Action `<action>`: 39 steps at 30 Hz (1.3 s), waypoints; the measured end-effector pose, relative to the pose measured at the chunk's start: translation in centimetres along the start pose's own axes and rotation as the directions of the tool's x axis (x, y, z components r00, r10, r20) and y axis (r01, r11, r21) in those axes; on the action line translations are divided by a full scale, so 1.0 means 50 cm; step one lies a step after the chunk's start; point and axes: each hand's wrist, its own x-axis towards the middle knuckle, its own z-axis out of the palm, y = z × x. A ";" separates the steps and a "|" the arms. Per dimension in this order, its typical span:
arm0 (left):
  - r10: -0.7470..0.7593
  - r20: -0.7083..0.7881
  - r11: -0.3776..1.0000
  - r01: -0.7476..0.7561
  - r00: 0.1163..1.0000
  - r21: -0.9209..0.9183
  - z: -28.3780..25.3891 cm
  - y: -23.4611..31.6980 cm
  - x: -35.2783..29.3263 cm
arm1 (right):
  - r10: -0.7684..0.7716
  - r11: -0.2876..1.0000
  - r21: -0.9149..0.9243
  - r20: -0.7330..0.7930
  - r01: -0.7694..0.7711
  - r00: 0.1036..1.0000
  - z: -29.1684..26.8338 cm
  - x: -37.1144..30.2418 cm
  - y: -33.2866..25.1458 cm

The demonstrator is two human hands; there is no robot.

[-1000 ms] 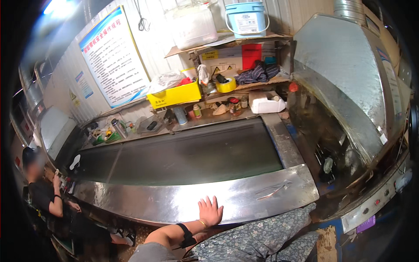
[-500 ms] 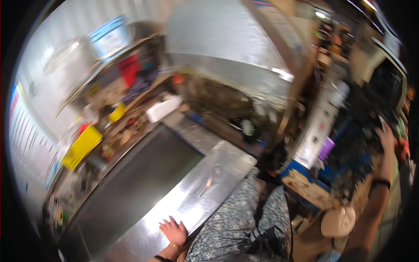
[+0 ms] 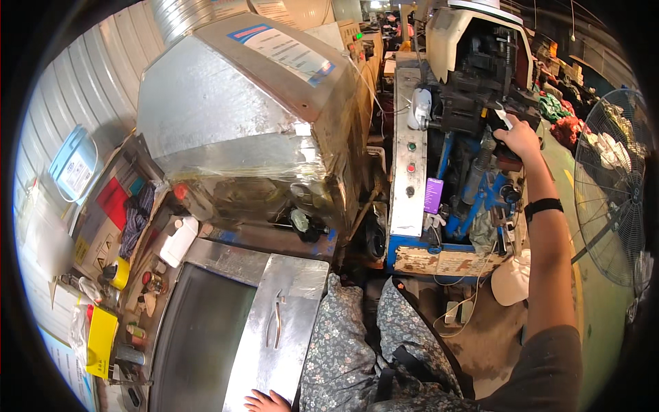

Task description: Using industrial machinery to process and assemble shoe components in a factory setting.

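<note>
My left hand (image 3: pixel 268 402) lies with fingers spread on a shiny metal lid (image 3: pixel 259 336), below the lid's curved handle (image 3: pixel 277 323). Only its fingers and part of its back show at the lower edge. My right arm stretches far forward over a blue machine. At its end, my right hand (image 3: pixel 519 136) is closed around a small pale strip (image 3: pixel 505 118) whose tip sticks out past the fingers; its exact kind is too small to make out. The hand is beside the dark mechanism (image 3: pixel 473 89) of the machine, under a cream cover (image 3: pixel 443 44).
A white control panel (image 3: pixel 410 185) with buttons runs along the machine's left side. A large black fan (image 3: pixel 614 185) stands at the right. A metal hood (image 3: pixel 226 103) rises ahead. A white jug (image 3: pixel 180 242) and yellow box (image 3: pixel 102 342) sit at the left. A beige container (image 3: pixel 509 281) is below my right arm.
My view has swung to the right and steadied. My right hand has stayed reached out by the machine mechanism. The left hand still rests on the lid, now lower in view.
</note>
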 end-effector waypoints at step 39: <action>0.690 0.217 0.011 0.289 0.691 -0.957 -0.425 0.237 0.085 | -0.858 0.176 0.696 0.456 -0.696 0.239 0.052 -0.852 -0.230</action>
